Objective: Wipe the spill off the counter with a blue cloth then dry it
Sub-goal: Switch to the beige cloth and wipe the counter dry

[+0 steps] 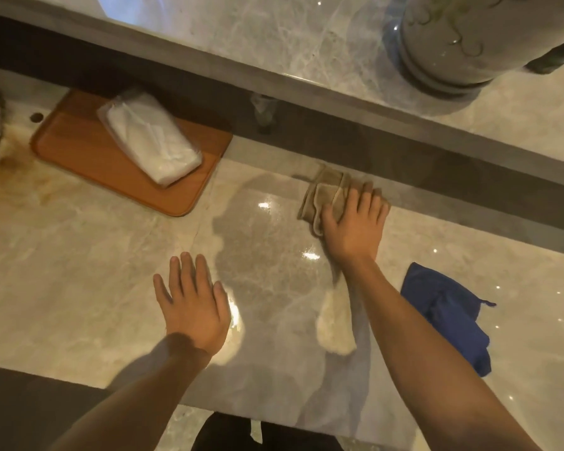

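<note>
At the upper left of the frame a wooden tray [79, 148] carried a wrapped pack of tissues [149, 138], parked clear of the wet area — probably to keep it dry. Below it, at centre left, the left hand [191, 301] lay flat on the tabletop [62, 255], fingers [184, 271] spread and holding nothing, apparently as a brace. The damp patch [261, 249] spread darker through the middle, open and unobstructed. At centre right the right hand [355, 219] pressed a folded tan cloth [326, 193] down with fingers extended over it, close against the raised back ledge [469, 177] — little room beyond. The blue cloth [446, 314] lay crumpled at lower right, set aside, suggesting drying was under way.
</note>
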